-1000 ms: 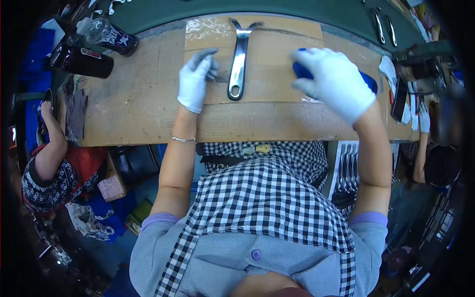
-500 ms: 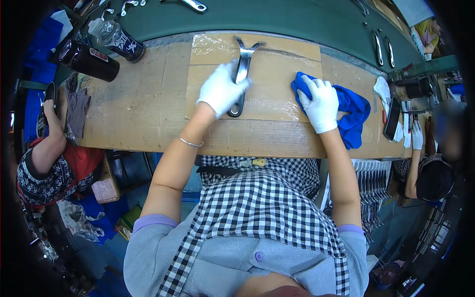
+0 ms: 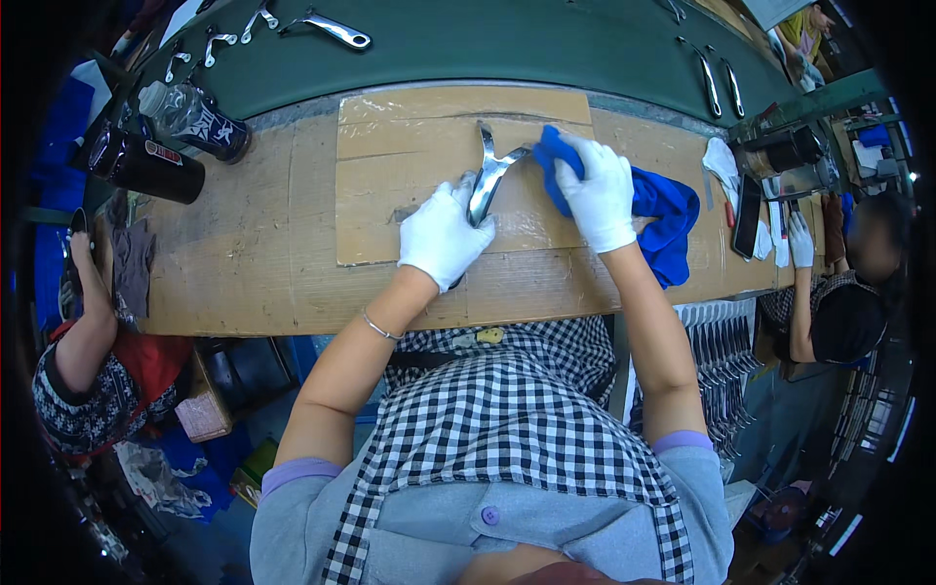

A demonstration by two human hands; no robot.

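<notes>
My left hand [image 3: 445, 237], in a white glove, is closed around the lower part of a shiny Y-shaped metal handle [image 3: 489, 185]. Its two prongs point away from me, and the hand hides most of its lower end. In my white-gloved right hand [image 3: 602, 200] is a bunched end of a blue cloth [image 3: 669, 216], while the rest trails onto the table to the right. The bunched end is beside the right prong's tip; whether they touch I cannot tell. Below both hands lies a flat cardboard sheet [image 3: 390, 175] on the cardboard-covered table.
A dark jar [image 3: 146, 166] and a clear bottle [image 3: 200, 122] stand at the left. Several metal parts [image 3: 331, 29] rest on the green surface beyond the table. A phone [image 3: 747, 216] lies at the right. Co-workers [image 3: 829, 302] sit on both sides.
My left hand has drawn the metal handle nearer to me and tilted it, now gripping it. My right hand has brought the cloth's bunched end leftward to the prongs. The view has shifted slightly.
</notes>
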